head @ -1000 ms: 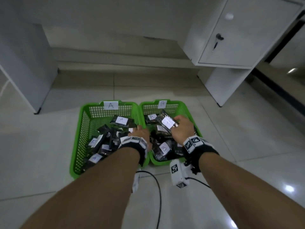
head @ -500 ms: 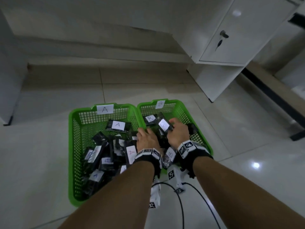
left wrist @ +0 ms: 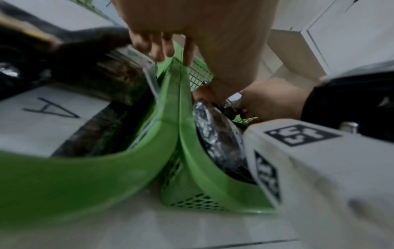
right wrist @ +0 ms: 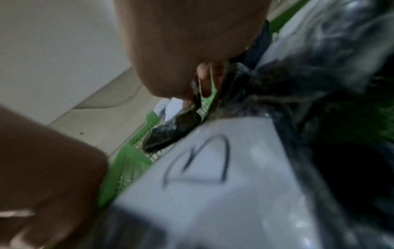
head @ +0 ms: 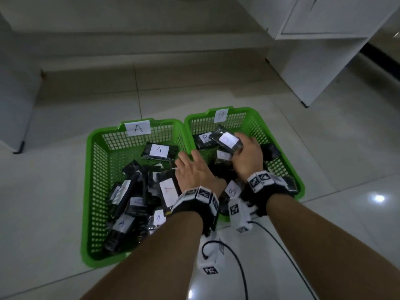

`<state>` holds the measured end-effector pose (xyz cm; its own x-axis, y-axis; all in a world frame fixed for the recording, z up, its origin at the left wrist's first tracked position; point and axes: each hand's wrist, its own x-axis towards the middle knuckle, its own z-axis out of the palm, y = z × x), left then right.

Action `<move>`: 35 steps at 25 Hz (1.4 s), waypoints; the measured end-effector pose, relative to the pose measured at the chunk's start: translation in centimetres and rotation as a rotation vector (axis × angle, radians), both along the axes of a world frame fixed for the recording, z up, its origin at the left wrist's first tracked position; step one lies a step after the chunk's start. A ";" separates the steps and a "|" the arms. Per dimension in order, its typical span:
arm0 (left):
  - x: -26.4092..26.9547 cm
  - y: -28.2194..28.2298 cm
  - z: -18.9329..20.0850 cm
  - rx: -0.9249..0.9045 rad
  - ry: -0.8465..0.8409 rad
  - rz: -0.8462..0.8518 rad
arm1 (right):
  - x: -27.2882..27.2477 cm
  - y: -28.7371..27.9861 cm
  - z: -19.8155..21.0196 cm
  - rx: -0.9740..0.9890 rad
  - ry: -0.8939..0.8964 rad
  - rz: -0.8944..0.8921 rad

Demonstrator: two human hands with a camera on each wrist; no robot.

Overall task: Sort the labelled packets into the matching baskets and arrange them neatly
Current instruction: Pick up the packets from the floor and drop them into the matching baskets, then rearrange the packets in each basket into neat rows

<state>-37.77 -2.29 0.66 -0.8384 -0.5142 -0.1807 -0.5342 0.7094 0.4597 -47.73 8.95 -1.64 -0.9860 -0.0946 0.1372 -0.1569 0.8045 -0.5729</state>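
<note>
Raised packet [head: 229, 140], seemingly in right hand [head: 246, 158]

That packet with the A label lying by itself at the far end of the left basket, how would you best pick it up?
Probably from above, fingers pinching across the short width of the A packet. It lies flat, label up, clear of the heap, with bare basket A floor on its left. The left hand is nearest.

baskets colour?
Both baskets are bright green mesh plastic; clearest in the head view.
</note>
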 end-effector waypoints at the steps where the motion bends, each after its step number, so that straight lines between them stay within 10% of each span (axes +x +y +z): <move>1: -0.3 0.0 -0.2 -0.073 0.047 0.004 | -1.2 0.5 -0.5 0.008 -0.022 -0.012; 12: -7.9 -2.0 5.1 -0.158 -0.186 -0.556 | -9.7 5.0 4.6 -0.072 -0.180 0.021; 21: -16.2 -1.5 2.3 -0.134 -0.313 -0.523 | -13.6 6.3 0.2 -0.102 -0.011 0.184; 35: -15.4 -3.2 -1.8 -0.013 -0.346 -0.632 | -13.1 3.6 0.2 0.628 -0.528 0.540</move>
